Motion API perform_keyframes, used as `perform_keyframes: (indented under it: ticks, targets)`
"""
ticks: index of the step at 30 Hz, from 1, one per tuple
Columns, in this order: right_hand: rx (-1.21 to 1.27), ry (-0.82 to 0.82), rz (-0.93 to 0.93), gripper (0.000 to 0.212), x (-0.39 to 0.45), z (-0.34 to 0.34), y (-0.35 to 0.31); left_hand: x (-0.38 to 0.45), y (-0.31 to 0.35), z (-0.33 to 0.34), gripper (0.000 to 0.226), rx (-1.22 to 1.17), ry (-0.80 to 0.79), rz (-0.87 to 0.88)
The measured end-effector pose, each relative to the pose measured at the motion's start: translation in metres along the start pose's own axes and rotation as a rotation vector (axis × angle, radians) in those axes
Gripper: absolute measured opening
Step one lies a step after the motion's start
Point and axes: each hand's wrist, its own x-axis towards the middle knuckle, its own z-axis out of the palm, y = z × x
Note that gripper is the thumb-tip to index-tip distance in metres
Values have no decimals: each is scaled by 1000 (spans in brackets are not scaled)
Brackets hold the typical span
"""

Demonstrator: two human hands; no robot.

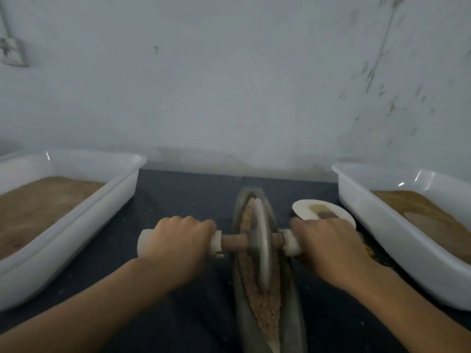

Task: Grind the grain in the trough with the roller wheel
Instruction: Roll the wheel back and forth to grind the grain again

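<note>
two bare hands hold the roller wheel [260,242] by its axle, one on each side of the disc. the left hand [175,242] has its fingers wrapped over the white handle sleeve [143,242] on the left end, and the right hand [328,247] is clenched round the matching sleeve on the right end. the wheel stands upright in the long, narrow, boat-shaped trough [293,314], which runs away from the person on a dark cloth [178,194]. coarse tan grain [265,309] lies along the trough's groove, before and behind the wheel. a white plastic tub [119,184] of brown meal sits at the left, another white tub [362,200] at the right, and a small white dish [303,208] lies just beyond the right hand.
</note>
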Motion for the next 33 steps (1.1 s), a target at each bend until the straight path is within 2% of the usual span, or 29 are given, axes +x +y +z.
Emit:
perform_keyframes:
  ticks: [2, 3, 6, 7, 9, 12, 15, 18, 21, 23, 25, 26, 27, 29, 30, 31, 33]
  targets:
    - [60, -7, -25, 60, -27, -16, -6, -36, 2, -12, 28, 2, -2, 21]
    - [62, -78, -6, 59, -36, -24, -8, -49, 3, -18, 31, 18, 7, 33]
    - [107, -334, 83, 37, -42, -26, -10, -58, 5, -28, 35, 93, 34, 67]
    - [98, -335, 88, 37, -40, -23, -12, -52, 7, -28, 35, 107, 45, 51]
    - [108, -239, 94, 39, -29, -11, -11, -28, 12, -20, 33, 118, 61, 3]
    - [141, -122, 144, 37, 4, 13, -2, 22, 12, -6, 20, 86, 56, -62]
    - [11, -27, 169, 34, 44, 28, 7, 57, 6, 3, 13, 41, 47, -115]
    - [-32, -1, 192, 30, 60, 33, 8, 69, 8, 6, 14, 55, 48, -127]
    - [46, -50, 149, 29, 38, 28, 7, 48, 11, -3, 14, 90, 35, -73]
    - [57, -32, 54, 40, 4, 12, 0, 16, 10, -10, 16, 69, -3, -29]
    - [137, 43, -25, 67, -20, -11, -8, -19, 9, -20, 25, 18, -56, 8]
    - [156, 1, -7, 72, -25, -24, -11, -34, 9, -27, 30, 12, -70, 27]
    - [155, -78, 3, 66, -29, -31, -10, -45, 9, -33, 34, 27, -78, 44]
    - [226, -323, 110, 37, -35, -29, -4, -56, 10, -40, 37, 71, -92, 64]
    - [208, -392, 135, 30, -37, -26, -1, -55, 11, -40, 36, 90, -96, 56]
    - [139, -385, 102, 30, -39, -21, 1, -51, 12, -39, 33, 103, -79, 40]
    - [33, -219, 102, 43, -39, -7, 7, -33, 11, -29, 26, 101, -23, 16]
